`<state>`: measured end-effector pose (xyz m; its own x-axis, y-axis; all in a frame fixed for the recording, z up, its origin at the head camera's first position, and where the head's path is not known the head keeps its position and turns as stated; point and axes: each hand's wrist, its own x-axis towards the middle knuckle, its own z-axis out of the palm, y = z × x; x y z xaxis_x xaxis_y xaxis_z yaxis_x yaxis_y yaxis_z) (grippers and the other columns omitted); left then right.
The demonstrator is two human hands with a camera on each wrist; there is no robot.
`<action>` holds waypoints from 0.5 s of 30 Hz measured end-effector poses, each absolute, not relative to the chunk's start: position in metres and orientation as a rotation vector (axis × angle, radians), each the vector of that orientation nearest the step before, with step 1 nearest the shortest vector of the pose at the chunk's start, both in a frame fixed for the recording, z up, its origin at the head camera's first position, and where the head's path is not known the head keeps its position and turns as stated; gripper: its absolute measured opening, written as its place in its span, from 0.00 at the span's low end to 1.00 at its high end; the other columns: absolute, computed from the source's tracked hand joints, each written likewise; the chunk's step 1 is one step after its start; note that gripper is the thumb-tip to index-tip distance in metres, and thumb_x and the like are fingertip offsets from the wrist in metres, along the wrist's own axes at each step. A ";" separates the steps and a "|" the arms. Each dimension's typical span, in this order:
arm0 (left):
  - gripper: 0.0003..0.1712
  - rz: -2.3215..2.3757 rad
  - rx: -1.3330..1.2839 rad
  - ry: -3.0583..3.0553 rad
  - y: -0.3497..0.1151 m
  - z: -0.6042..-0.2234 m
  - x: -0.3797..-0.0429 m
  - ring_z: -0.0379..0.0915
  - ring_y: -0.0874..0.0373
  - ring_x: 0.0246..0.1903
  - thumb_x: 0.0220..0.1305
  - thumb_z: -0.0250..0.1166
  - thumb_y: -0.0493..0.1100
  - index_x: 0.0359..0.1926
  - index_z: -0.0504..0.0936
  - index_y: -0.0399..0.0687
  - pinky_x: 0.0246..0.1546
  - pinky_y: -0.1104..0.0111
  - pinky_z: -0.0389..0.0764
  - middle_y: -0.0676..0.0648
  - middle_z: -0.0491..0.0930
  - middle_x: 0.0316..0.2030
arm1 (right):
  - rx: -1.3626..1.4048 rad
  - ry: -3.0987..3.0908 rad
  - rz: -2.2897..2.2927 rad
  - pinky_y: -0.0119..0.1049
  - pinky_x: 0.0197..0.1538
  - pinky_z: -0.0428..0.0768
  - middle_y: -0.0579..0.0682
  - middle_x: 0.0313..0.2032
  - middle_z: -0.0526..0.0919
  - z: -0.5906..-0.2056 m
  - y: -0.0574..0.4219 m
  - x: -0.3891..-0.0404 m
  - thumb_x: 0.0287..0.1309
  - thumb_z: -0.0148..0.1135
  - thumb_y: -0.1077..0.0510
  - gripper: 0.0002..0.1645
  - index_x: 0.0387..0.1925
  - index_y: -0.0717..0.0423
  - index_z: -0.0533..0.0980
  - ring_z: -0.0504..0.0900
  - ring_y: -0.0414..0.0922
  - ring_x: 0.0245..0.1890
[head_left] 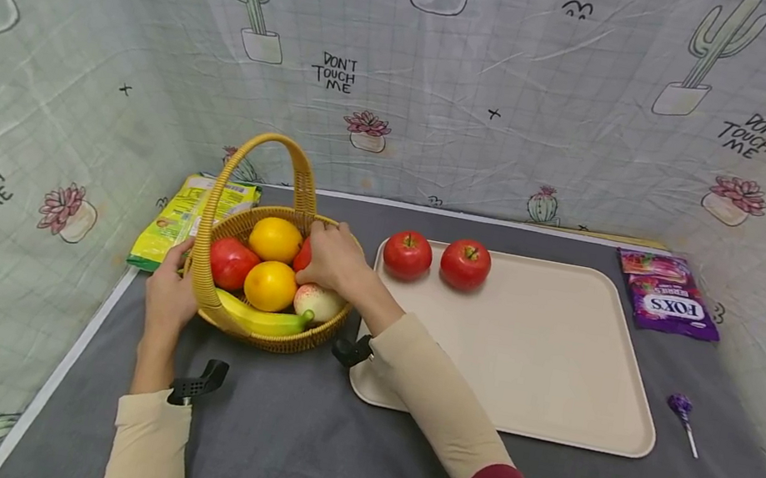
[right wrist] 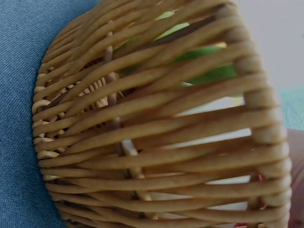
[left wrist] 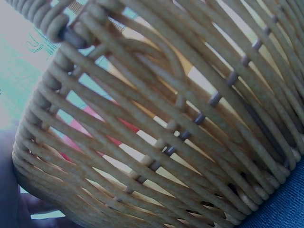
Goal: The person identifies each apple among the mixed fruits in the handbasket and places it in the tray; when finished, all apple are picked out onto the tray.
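A wicker basket (head_left: 277, 344) with a tall handle stands on the left of the table. Inside it lie a banana (head_left: 259, 320), two orange-yellow round fruits (head_left: 270, 285), a red fruit (head_left: 232, 263) and a pale peach (head_left: 315, 304). My left hand (head_left: 171, 297) holds the basket's left side by the rim. Reaching over the right rim, my right hand (head_left: 337, 258) grips a red apple (head_left: 303, 255), mostly hidden behind the fingers. Both wrist views are filled by the woven basket wall (left wrist: 156, 118). Two red apples (head_left: 465, 266) sit at the back left of a beige tray (head_left: 522, 364).
Behind the basket's left side lies a yellow-green packet (head_left: 172, 225). Right of the tray are a purple candy bag (head_left: 672, 303) and a purple-wrapped lollipop (head_left: 682, 407). A cactus-print cloth (head_left: 446, 131) hangs behind the grey-covered table (head_left: 288, 443).
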<state>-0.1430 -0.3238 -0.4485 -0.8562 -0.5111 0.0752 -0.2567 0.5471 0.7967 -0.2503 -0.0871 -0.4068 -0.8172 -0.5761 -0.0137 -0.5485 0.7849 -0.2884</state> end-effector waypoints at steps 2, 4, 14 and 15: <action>0.32 -1.209 0.636 -2.488 -0.323 -0.449 -0.143 0.72 0.36 0.61 0.76 0.48 0.57 0.75 0.65 0.53 0.58 0.44 0.71 0.31 0.75 0.63 | -0.926 2.879 -0.418 0.40 0.55 0.74 0.52 0.44 0.82 -0.408 -0.087 -0.250 0.47 0.73 0.39 0.39 0.54 0.56 0.70 0.75 0.50 0.47; 0.32 -1.206 0.635 -2.491 -0.323 -0.449 -0.143 0.73 0.37 0.60 0.76 0.48 0.57 0.75 0.65 0.53 0.56 0.45 0.72 0.31 0.75 0.63 | -0.941 2.894 -0.416 0.40 0.57 0.71 0.51 0.43 0.82 -0.409 -0.086 -0.249 0.47 0.73 0.40 0.38 0.54 0.57 0.70 0.75 0.49 0.46; 0.32 -1.221 0.659 -2.504 -0.322 -0.446 -0.143 0.71 0.35 0.62 0.76 0.47 0.57 0.75 0.64 0.53 0.60 0.43 0.70 0.31 0.75 0.63 | -1.037 2.939 -0.674 0.39 0.47 0.79 0.52 0.40 0.85 -0.376 -0.086 -0.243 0.62 0.60 0.62 0.15 0.50 0.58 0.77 0.82 0.49 0.41; 0.32 -1.223 0.660 -2.506 -0.322 -0.446 -0.143 0.71 0.35 0.62 0.76 0.47 0.58 0.75 0.64 0.53 0.60 0.43 0.70 0.31 0.75 0.63 | -1.035 2.916 -0.617 0.39 0.50 0.77 0.52 0.43 0.85 -0.375 -0.085 -0.242 0.62 0.61 0.60 0.15 0.51 0.57 0.77 0.81 0.49 0.43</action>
<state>-0.1430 -0.3217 -0.4456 -0.8580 -0.5116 0.0452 -0.2792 0.5385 0.7951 -0.2424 -0.0851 -0.3749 -0.7847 -0.6035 0.1412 -0.6090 0.7084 -0.3567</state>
